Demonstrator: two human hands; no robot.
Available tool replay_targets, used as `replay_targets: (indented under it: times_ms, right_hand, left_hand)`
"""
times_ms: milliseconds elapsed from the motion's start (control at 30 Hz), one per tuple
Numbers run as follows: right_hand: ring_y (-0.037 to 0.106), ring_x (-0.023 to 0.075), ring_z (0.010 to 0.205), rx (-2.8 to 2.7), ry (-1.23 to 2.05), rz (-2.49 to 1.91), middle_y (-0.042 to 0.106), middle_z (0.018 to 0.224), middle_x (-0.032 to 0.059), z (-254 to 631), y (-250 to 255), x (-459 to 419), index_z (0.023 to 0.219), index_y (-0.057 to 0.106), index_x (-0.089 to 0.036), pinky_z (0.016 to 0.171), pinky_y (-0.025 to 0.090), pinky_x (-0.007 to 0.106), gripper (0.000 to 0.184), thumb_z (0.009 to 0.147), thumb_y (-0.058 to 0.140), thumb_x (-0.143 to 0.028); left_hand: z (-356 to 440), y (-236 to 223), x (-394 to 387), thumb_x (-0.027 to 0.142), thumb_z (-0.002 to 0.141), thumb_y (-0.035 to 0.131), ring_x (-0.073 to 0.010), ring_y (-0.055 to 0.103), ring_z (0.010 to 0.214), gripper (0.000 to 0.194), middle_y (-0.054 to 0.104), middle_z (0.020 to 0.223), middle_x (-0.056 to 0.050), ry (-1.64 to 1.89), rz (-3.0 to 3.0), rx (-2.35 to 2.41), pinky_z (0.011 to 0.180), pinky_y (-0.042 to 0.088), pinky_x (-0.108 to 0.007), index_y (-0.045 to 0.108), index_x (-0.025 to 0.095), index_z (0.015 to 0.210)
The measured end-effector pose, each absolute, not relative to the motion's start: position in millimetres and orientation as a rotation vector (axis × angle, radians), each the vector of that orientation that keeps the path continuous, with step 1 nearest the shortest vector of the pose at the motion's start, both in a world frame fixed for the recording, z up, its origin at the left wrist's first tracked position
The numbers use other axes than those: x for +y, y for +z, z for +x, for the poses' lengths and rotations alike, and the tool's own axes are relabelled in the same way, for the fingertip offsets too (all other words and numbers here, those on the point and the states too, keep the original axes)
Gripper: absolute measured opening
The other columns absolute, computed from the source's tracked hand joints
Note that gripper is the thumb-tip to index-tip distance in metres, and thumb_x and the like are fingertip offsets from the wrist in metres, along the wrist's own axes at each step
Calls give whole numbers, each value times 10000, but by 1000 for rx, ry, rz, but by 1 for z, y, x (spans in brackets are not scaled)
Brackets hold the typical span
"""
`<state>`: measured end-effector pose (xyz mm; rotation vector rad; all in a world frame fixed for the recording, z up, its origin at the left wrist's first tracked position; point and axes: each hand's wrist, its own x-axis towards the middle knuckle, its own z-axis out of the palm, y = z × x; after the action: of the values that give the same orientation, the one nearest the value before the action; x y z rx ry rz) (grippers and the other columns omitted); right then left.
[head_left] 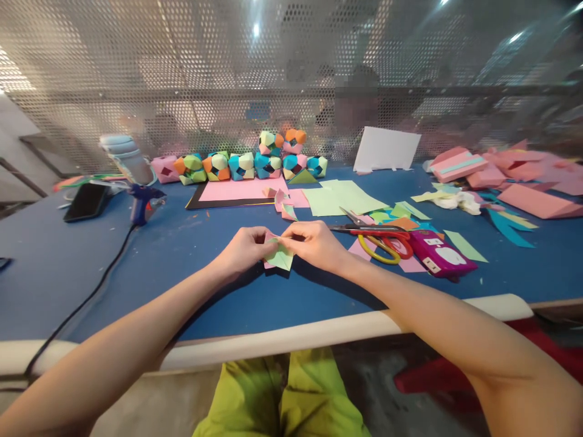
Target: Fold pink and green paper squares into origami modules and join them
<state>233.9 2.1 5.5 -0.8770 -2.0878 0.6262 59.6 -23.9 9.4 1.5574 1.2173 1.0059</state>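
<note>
Between my two hands, just above the blue tabletop, is a small folded paper piece (281, 260), light green with pink edges. My left hand (246, 247) pinches its left and upper side with thumb and fingers. From the other side my right hand (313, 241) pinches its top right, the two thumbs almost meeting. The fingertips hide the upper part of the paper. Just beyond my hands lie small folded pink and green pieces (288, 211). Scissors with red handles (401, 244) and scissors with yellow handles (381, 254) lie right of my right hand.
A blue glue gun (144, 203) with a black cord, a phone (87, 202) and a tumbler (127, 159) stand left. Folded paper balls (241, 165) line the back. On the right are a purple power adapter (439, 254), green sheets (344, 197) and pink paper pieces (542, 200).
</note>
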Motion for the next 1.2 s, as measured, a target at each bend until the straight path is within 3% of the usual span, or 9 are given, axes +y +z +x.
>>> replay_targets:
  times_ms: [200,533,700,867,1033,1200]
  right_hand:
    - [499,109,580,-1941,788,-958,607,690,3,230,5,1,783,601,-162,550,381,230,245,787,597,-406]
    - [457,107,566,-1996,521,-978,552,592,-21,223,2,1,647,494,-189,600,358,247,160,802,530,-203]
    - [493,117,596,-2051,464,-951,565,639,1,225,1,2,644,497,-184,590,357,246,158,792,553,-193]
    - [509,110,580,-1958,602,-874,581,646,-4,226,5,1,711,536,-180,591,385,239,170,840,540,-290]
    - [521,113,598,-1803,769,-913,576,680,-5,229,11,2,761,550,-176,580,387,238,314,885,470,-453]
    - [495,112,591,-1910,832,-960,563,660,-9,223,5,1,731,536,-174,573,362,239,243,828,539,-397]
  left_hand:
    - [64,10,-26,204,616,595,-77,405,501,105,448,513,60,1355,1475,1393,495,324,-202,514,164,563]
    - [67,0,-23,170,590,575,-93,445,553,81,505,572,57,1345,1447,1411,530,331,-211,497,175,608]
    - [68,4,-26,251,656,631,-121,535,632,167,620,697,14,1286,1411,1276,594,399,-232,625,152,791]
    - [67,7,-26,293,678,657,-83,438,516,198,507,529,42,1315,1408,1331,509,333,-209,565,145,583]
    - [62,-1,-18,221,630,648,-91,470,508,135,545,544,30,1479,1266,1367,486,342,-204,537,153,596]
    - [61,-4,-16,159,591,608,-75,439,486,157,494,506,63,1527,1219,1344,486,340,-192,454,179,574]
